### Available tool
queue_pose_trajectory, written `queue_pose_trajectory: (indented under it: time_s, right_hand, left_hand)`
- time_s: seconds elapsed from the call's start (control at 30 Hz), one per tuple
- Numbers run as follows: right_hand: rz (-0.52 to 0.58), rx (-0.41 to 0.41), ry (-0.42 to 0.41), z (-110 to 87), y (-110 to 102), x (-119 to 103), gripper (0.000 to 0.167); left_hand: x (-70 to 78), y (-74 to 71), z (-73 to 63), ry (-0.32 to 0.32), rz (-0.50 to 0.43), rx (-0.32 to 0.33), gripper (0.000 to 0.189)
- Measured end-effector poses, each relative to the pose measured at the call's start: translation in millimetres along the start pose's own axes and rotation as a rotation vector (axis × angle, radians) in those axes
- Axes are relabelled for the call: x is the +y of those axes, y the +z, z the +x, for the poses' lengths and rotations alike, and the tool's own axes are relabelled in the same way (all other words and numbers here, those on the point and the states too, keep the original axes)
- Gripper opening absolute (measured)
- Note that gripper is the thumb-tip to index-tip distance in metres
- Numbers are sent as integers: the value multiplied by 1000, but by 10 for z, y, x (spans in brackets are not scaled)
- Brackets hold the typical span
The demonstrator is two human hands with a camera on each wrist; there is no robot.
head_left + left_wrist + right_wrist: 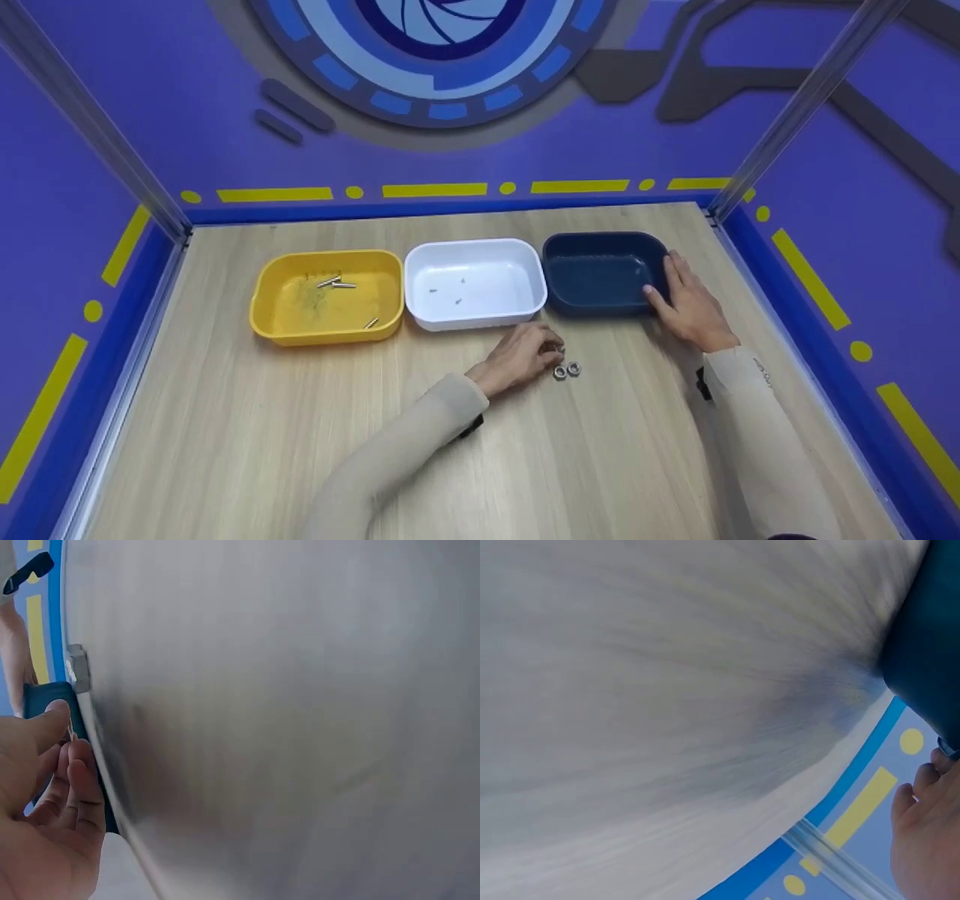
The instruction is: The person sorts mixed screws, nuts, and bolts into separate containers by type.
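Observation:
My left hand (519, 354) is just in front of the white bin (475, 325), its thumb and fingertips pinching a small metal nut (71, 736) mostly hidden by the fingers. Right beside those fingertips, two hex nuts (574, 368) lie on the wooden table. One table nut (77, 667) also shows large in the left wrist view. My right hand (694, 306) holds the dark blue bin (606, 309) at its right end, thumb at the rim near the front corner and fingers along the side. Inside, the dark bin shows no parts.
A yellow bin (328, 337) with several metal screws (343, 285) stands at the left of the row. The white bin contains a few tiny pieces (433, 290). Purple panels (450, 169) border the table (300, 420) at the back and sides.

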State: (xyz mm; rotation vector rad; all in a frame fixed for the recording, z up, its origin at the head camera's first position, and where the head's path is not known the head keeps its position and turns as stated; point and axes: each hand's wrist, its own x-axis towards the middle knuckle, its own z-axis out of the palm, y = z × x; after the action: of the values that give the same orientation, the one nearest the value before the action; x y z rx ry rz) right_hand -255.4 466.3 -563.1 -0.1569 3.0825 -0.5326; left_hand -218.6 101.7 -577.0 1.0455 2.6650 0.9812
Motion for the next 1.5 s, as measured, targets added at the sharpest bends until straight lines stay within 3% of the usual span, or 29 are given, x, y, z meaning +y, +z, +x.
queue_pose_trajectory:
  time_s: [0.33,0.5,0.83,1.17,1.5]
  right_hand:
    - [-10,-18,17,19,-18,-25,88]
    - [-28,34,-11,-13,9,4,84]
    - [-36,24,-3,-24,12,2,84]
    - [-25,14,0,-5,-5,-57,85]
    - [-47,33,-16,17,29,-26,84]
  left_hand:
    - [193,-138,160,66,-70,45,25]
    - [276,-233,240,94,-108,61,25]
    - [359,-401,456,78,-91,82,29]
    - [400,-589,762,16,-73,119,33]
    - [404,-623,1078,-36,-45,156,28]
